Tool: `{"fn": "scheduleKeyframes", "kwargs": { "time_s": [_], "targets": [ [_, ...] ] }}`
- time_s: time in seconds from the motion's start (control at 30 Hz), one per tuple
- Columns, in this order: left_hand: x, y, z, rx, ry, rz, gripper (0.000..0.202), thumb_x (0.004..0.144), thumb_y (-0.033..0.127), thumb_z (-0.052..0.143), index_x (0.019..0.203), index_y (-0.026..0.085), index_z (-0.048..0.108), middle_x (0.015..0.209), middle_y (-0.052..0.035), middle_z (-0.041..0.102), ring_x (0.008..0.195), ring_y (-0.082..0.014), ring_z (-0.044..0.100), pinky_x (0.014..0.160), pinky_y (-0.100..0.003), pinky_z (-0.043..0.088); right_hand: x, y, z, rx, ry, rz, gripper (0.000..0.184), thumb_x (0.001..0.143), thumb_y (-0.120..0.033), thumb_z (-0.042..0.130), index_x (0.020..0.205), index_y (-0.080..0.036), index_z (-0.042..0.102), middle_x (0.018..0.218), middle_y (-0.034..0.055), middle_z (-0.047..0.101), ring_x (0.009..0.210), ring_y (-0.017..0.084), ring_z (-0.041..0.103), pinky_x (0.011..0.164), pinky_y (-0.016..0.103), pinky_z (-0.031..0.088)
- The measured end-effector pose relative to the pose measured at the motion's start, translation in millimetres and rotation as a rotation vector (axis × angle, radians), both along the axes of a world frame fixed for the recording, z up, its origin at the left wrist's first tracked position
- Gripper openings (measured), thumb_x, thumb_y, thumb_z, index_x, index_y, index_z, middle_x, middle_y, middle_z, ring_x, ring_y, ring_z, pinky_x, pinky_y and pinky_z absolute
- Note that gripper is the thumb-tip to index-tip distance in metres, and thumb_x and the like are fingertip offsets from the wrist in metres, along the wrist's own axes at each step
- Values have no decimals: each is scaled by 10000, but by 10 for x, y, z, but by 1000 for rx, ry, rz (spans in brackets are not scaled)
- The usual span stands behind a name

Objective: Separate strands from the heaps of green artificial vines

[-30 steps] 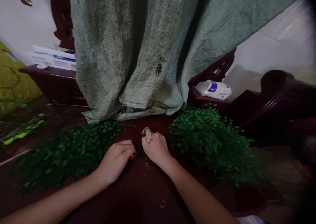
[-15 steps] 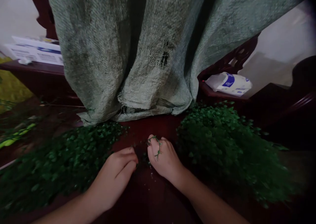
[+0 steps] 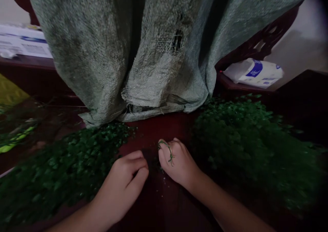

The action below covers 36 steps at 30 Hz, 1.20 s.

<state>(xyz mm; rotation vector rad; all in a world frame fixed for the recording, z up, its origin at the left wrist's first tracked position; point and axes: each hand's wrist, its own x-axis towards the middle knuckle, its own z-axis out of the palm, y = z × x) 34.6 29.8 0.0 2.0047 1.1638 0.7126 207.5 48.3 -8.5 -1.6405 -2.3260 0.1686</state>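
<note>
Currently right hand (image 3: 178, 163) curled, green stem (image 3: 169, 152) draped over it; left hand (image 3: 126, 179) curled beside leafy heap (image 3: 64, 169) (can't tell if either pinches anything).

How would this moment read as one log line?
Left hand: curled, beside left greenery | Right hand: curled, green stem across it | Woven cloth: beyond both hands

Your left hand (image 3: 125, 180) and right hand (image 3: 178, 163) hide the tips of their fingers (image 3: 140, 158), so you cannot tell what, if anything, either pinches. The left edge cuts off the white box (image 3: 28, 42) and your left leafy heap (image 3: 66, 167), the top edge the woven sacking (image 3: 97, 54). Your right leafy heap (image 3: 251, 143) blurs into shadow, and the white specks (image 3: 164, 182) on the desk (image 3: 148, 204) are too small to identify.
</note>
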Motion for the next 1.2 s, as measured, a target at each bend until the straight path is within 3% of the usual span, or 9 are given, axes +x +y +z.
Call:
{"fn": "scheduleKeyframes", "kwargs": {
  "time_s": [0.27, 0.43, 0.83, 1.2],
  "targets": [
    [-16, -3, 34, -26, -39, 18, 362, 849, 243, 356, 488, 212, 369, 557, 2, 469, 526, -150, 478, 507, -299, 342, 10, 7, -4, 20, 7, 1, 296, 821, -124, 359, 780, -186, 646, 549, -6, 555, 498, 138, 487, 828, 334, 427],
    [-44, -11, 34, -31, -83, 61, 364, 822, 232, 351, 463, 216, 293, 509, 5, 408, 483, -150, 427, 479, -309, 306, 63, 63, 5, 43, 19, -64, 314, 833, -137, 340, 702, -188, 621, 527, 3, 506, 509, 143, 468, 673, 273, 405],
    [-51, 14, 25, -40, -89, 73, 285, 821, 232, 383, 566, 216, 512, 607, 11, 533, 590, -165, 511, 558, -282, 360, 62, 74, -8, 74, -20, -48, 298, 828, -143, 355, 781, -182, 646, 561, 16, 543, 526, 162, 483, 694, 294, 388],
    [-67, 19, 71, -143, -117, 64, 295, 857, 206, 359, 639, 195, 557, 669, 8, 516, 653, -160, 517, 607, -274, 347, 67, 69, 16, 93, 1, -53, 261, 826, -136, 367, 768, -178, 617, 571, 14, 533, 536, 156, 457, 632, 283, 334]
  ]
}}
